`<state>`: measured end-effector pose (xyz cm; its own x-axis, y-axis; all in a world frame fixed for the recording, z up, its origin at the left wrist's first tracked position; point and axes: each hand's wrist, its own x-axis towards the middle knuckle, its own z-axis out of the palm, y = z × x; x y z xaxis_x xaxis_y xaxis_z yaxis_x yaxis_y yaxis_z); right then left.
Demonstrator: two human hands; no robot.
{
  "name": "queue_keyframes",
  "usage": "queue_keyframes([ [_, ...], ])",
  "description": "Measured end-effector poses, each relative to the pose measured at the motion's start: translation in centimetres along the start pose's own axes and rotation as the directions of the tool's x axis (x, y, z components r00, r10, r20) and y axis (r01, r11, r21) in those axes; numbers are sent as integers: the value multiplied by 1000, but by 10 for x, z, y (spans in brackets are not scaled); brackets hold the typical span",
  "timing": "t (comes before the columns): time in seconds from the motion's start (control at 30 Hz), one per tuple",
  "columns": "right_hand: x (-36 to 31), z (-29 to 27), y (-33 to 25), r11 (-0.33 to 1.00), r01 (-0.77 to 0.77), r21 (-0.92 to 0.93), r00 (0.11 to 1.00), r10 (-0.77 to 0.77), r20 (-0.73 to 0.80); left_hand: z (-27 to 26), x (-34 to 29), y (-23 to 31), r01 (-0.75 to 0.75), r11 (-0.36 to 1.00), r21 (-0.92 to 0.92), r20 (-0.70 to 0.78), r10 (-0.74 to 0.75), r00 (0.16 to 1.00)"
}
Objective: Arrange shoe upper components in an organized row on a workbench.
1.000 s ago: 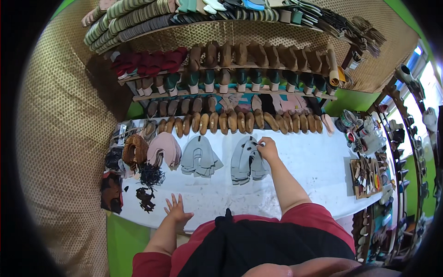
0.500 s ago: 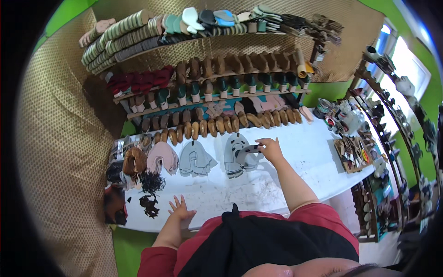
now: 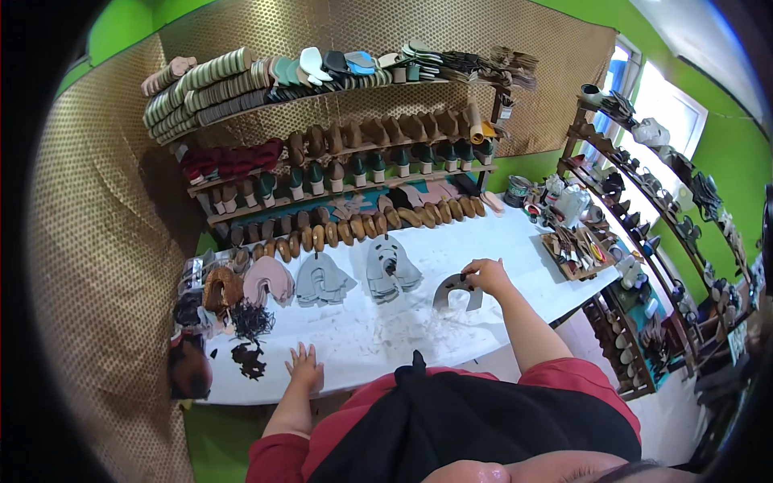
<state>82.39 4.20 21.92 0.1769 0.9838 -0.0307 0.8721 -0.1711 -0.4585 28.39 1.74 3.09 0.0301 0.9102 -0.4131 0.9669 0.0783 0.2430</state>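
Between the fingers of my right hand [image 3: 488,276] is a grey U-shaped shoe upper piece [image 3: 448,295], pinched at its curved top over the right half of the white table. To its left lies a stack of similar grey pieces with dark spots [image 3: 391,270]. A plain grey stack [image 3: 323,282] and a pink stack [image 3: 268,280] follow further left. My left hand [image 3: 304,372] rests on the table's near edge, fingers spread, holding nothing. Small black strips [image 3: 249,361] lie in a pile left of it, with another dark heap [image 3: 252,320] behind.
Wooden shoe lasts [image 3: 346,232] line the back of the white table [image 3: 362,346]. Shelves behind carry heeled shoes [image 3: 403,161] and stacked soles [image 3: 217,76]. A tool tray [image 3: 576,253] sits at the right end, near jars and a can [image 3: 518,190]. A shoe rack [image 3: 644,193] stands at right.
My right hand has drawn the grey upper piece off the spotted stack, rightward and toward me. The view has shifted a little. My left hand stays at the near edge.
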Motion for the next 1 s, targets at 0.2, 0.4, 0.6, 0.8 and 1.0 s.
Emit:
queue_keyframes([
  [0.2,24,1,42,973,87,215,982,-120,145,41,-5,46,179,982,-66,-208,-189,960],
  [0.4,59,29,63,959,277,52,912,-280,301,70,25,177,173,948,-266,-371,-266,890],
  [0.6,125,48,89,943,318,103,895,-334,297,71,28,235,194,960,-201,-399,-261,879],
  [0.8,238,89,97,953,269,137,907,-299,298,72,36,236,257,953,-159,-393,-300,869],
  [1.0,318,136,103,988,131,76,951,-147,273,69,41,242,288,948,-133,-367,-318,874],
])
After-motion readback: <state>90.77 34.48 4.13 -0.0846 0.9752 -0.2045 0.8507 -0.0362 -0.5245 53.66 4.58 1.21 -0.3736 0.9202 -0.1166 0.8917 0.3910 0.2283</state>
